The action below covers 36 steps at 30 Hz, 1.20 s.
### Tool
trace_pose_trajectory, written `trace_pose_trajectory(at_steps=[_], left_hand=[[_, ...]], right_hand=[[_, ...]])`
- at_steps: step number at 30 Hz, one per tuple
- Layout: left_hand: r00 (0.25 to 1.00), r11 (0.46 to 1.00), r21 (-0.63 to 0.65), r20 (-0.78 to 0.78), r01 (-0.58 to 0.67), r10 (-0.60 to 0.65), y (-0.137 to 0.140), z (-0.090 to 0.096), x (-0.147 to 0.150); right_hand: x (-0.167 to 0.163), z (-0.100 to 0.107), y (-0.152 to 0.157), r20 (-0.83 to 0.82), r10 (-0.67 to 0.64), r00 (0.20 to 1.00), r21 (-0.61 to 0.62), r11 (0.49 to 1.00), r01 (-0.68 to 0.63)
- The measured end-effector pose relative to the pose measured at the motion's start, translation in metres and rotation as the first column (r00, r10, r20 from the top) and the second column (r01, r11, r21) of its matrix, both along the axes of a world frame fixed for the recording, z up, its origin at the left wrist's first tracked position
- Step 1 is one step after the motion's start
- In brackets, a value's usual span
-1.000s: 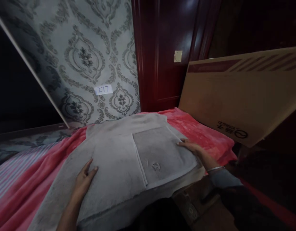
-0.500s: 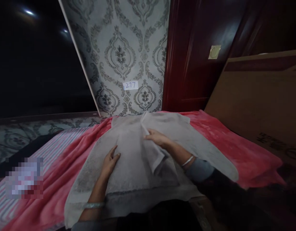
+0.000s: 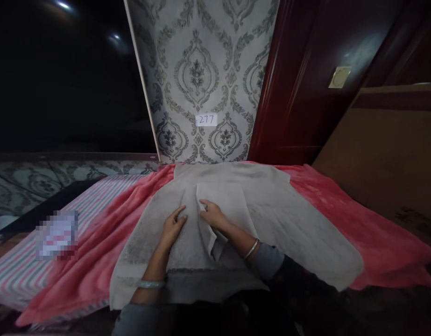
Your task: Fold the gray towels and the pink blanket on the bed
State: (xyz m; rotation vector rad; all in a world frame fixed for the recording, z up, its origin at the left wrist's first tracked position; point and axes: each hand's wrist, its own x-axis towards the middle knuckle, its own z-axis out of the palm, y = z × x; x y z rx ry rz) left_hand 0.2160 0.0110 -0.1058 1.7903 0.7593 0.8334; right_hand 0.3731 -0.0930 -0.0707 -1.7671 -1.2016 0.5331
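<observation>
A light grey towel (image 3: 232,200) lies folded on top of a larger grey cloth (image 3: 299,233) spread over the bed. Its left edge stands slightly raised, and a loose corner of it hangs down below my right wrist. My right hand (image 3: 213,215) pinches that raised edge between thumb and fingers. To the left, my left hand (image 3: 173,226) rests on or just above the grey cloth, thumb and fingers apart with nothing between them. Only a small gap separates the two hands.
Beneath the grey cloth is a pink blanket (image 3: 327,200), with a striped sheet (image 3: 106,193) at left. A blurred-out item (image 3: 57,235) lies there. A cardboard box (image 3: 390,149) stands at right, a dark screen (image 3: 68,88) at left. A paper label (image 3: 206,120) is on the wallpaper.
My right hand has drawn the towel's edge leftward and a little nearer, and the towel now lies flatter across the cloth. The view has shifted left; my left hand keeps its open pose.
</observation>
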Motion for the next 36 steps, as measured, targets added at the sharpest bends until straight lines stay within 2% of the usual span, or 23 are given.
trace_pose_trajectory(at_steps=[4, 7, 9, 10, 12, 15, 18, 20, 22, 24, 26, 28, 30, 32, 36], left_hand=[[1.0, 1.0, 0.003, -0.017, -0.017, 0.017, -0.001, 0.0, 0.0], [0.999, 1.0, -0.008, -0.044, -0.025, 0.025, -0.003, 0.001, 0.001], [0.999, 1.0, -0.01, -0.046, -0.025, 0.024, -0.004, 0.002, 0.001], [0.999, 1.0, -0.008, -0.045, -0.022, 0.022, -0.005, 0.002, 0.001], [0.999, 1.0, -0.004, -0.049, -0.016, 0.016, -0.005, 0.003, 0.001], [0.999, 1.0, 0.017, -0.048, -0.017, 0.018, -0.006, 0.003, 0.001], [0.999, 0.999, 0.032, -0.038, -0.022, 0.024, -0.006, 0.003, 0.001], [0.998, 0.999, 0.019, -0.052, -0.032, 0.033, -0.006, 0.004, 0.0], [0.997, 0.999, 0.01, -0.066, -0.046, 0.047, -0.007, 0.008, 0.0], [0.996, 0.999, 0.014, -0.07, -0.052, 0.052, -0.008, 0.013, 0.001], [0.997, 0.999, 0.009, -0.072, -0.033, 0.033, -0.01, 0.02, 0.001], [0.993, 1.0, -0.018, -0.114, 0.004, -0.006, -0.013, 0.027, 0.001], [0.983, 0.999, -0.03, -0.181, 0.015, -0.02, -0.018, 0.032, 0.001], [0.975, 1.0, -0.014, -0.222, 0.0, -0.003, -0.022, 0.035, 0.002], [0.972, 0.999, -0.021, -0.234, 0.034, -0.038, -0.029, 0.034, 0.007]], right_hand=[[-0.012, -0.002, -0.009, -0.073, -0.002, 0.997, -0.057, 0.998, -0.002], [-0.005, -0.003, -0.034, -0.213, 0.021, 0.977, -0.066, 0.997, -0.036], [0.004, -0.004, -0.058, -0.258, 0.014, 0.966, -0.017, 1.0, -0.019], [0.007, -0.004, -0.069, -0.223, 0.006, 0.975, 0.019, 1.0, -0.001], [0.006, -0.004, -0.089, -0.03, 0.027, 0.999, 0.089, 0.996, -0.025], [-0.016, -0.004, -0.107, 0.272, 0.198, 0.942, 0.135, 0.961, -0.241], [-0.044, -0.002, -0.116, 0.351, 0.375, 0.858, 0.155, 0.88, -0.448], [-0.047, -0.001, -0.122, 0.348, 0.38, 0.857, 0.192, 0.866, -0.462], [-0.03, -0.003, -0.133, 0.326, 0.252, 0.911, 0.238, 0.911, -0.337], [0.001, -0.009, -0.148, 0.289, 0.002, 0.957, 0.258, 0.963, -0.079], [0.035, -0.019, -0.164, 0.253, -0.27, 0.929, 0.218, 0.952, 0.217], [0.062, -0.029, -0.178, 0.203, -0.415, 0.887, 0.113, 0.909, 0.4], [0.076, -0.037, -0.186, 0.128, -0.421, 0.898, -0.004, 0.905, 0.425], [0.079, -0.041, -0.186, 0.076, -0.374, 0.924, -0.072, 0.923, 0.379], [0.074, -0.036, -0.17, 0.13, -0.368, 0.921, -0.137, 0.913, 0.385]])
